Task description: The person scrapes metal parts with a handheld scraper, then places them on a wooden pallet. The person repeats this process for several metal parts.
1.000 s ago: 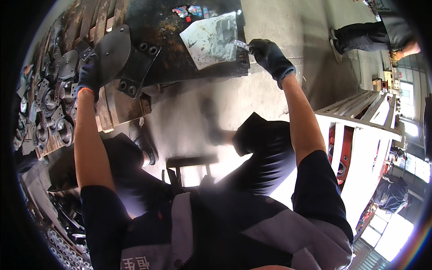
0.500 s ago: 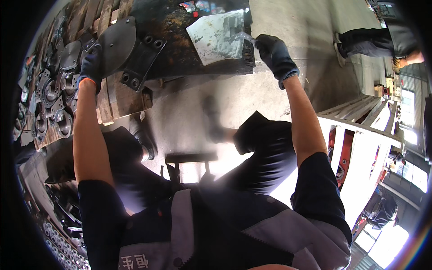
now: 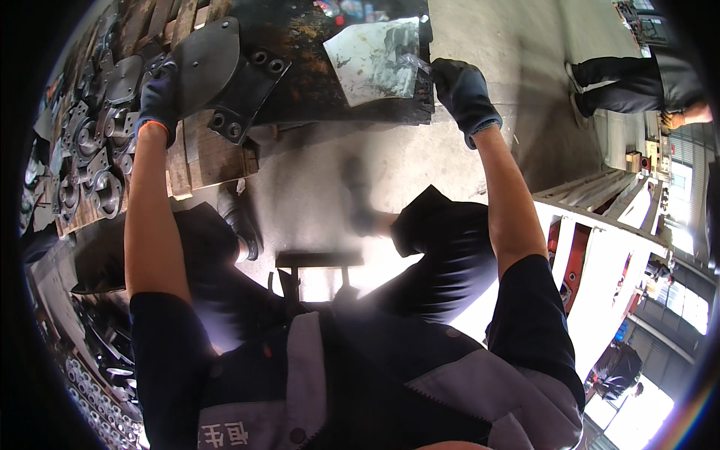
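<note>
In the head view, the left hand, in a dark blue glove with an orange edge at the wrist, is at the left rim of a flat grey metal plate; its fingers are bent around that rim, though how firmly they press cannot be told. The plate is rounded, with a small hole near its upper corner, and lies against a dark bracket with two pairs of ringed holes. To the left of that hand, many metal parts lie close together on a wooden pallet. The right hand, gloved in dark blue too, is closed on a thin, pale tool — too blurred to say what kind — whose far end is over the right side of a white sheet. The sheet, smeared with grey and dark marks, lies on a stained black tabletop, with small coloured packets beyond it. Both arms are stretched forward, well apart. On the right side, another person in dark trousers stands on the concrete floor, and a white slatted crate is lower down — a red object shows between its slats.
</note>
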Available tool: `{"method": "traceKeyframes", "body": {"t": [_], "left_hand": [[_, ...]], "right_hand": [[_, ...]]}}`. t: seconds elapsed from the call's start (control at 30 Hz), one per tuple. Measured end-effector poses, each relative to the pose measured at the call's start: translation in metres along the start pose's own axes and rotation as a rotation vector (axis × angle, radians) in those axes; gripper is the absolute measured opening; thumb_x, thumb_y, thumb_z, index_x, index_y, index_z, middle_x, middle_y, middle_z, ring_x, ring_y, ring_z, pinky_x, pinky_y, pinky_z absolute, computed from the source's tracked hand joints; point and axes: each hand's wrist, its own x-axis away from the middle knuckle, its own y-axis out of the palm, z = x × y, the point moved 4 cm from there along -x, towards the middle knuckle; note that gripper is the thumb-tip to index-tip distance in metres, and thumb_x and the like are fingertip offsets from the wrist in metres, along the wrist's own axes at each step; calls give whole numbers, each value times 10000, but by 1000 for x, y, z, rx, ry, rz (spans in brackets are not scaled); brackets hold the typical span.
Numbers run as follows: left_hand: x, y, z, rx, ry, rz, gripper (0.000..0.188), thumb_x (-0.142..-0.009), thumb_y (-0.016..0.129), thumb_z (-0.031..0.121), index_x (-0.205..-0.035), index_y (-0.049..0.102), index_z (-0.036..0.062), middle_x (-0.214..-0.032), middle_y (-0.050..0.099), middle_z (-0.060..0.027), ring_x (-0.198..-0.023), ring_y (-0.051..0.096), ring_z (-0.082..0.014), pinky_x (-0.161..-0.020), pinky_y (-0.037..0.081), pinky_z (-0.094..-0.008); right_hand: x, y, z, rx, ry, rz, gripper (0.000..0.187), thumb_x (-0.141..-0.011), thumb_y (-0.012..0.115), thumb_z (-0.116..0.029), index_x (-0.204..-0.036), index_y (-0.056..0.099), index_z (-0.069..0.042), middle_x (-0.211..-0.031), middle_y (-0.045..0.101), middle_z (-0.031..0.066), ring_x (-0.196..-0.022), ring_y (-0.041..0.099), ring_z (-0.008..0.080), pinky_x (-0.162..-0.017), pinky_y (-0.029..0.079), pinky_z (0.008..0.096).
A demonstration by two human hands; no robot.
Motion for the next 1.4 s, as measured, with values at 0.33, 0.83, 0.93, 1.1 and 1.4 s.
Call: {"method": "traceKeyframes", "body": {"t": [0.33, 0.83, 0.93, 1.1, 1.4], "left_hand": [[-14, -81, 60, 647, -424, 180, 509, -901, 479, 447, -1093, 612, -4, -938, 676, -153, -874, 625, -235, -798, 462, -327], [-46, -54, 47, 188, 60, -141, 345, -889, 472, 250, -1125, 564, 17, -1052, 619, -116, -982, 578, -204, -857, 439, -320], [-40, -86, 101, -644, 183, -378, 369, -833, 399, 54, -1189, 494, 44, -1169, 558, -134, -1082, 552, -245, -900, 425, -327], [-53, -80, 105, -630, 353, -141, 374, -809, 409, 53, -1173, 492, 35, -1142, 560, -141, -1081, 544, -254, -893, 420, -344], [-55, -45, 74, -563, 133, -401, 369, -810, 421, 64, -1168, 504, 44, -1152, 561, -130, -1085, 545, -245, -892, 423, -342]], "right_hand": [[5, -2, -1, -272, 30, 29, 211, -764, 595, -47, -970, 637, -29, -869, 641, 179, -815, 605, 364, -739, 496, 374], [12, 14, 6, -1000, 319, -337, 172, -891, 522, -48, -1045, 565, 17, -860, 585, 28, -722, 534, 105, -655, 453, 243], [13, 6, -18, -1076, 245, -351, 227, -890, 556, -96, -1076, 562, 34, -885, 625, 57, -704, 580, 131, -664, 486, 250], [6, -8, -95, -1169, 141, -380, 233, -845, 502, 38, -1073, 546, 15, -887, 633, 77, -777, 603, 130, -657, 489, 241], [-31, -3, -184, -548, -399, -83, 385, -769, 594, 11, -1153, 581, -18, -988, 645, 128, -871, 627, 206, -790, 489, 290]]}}
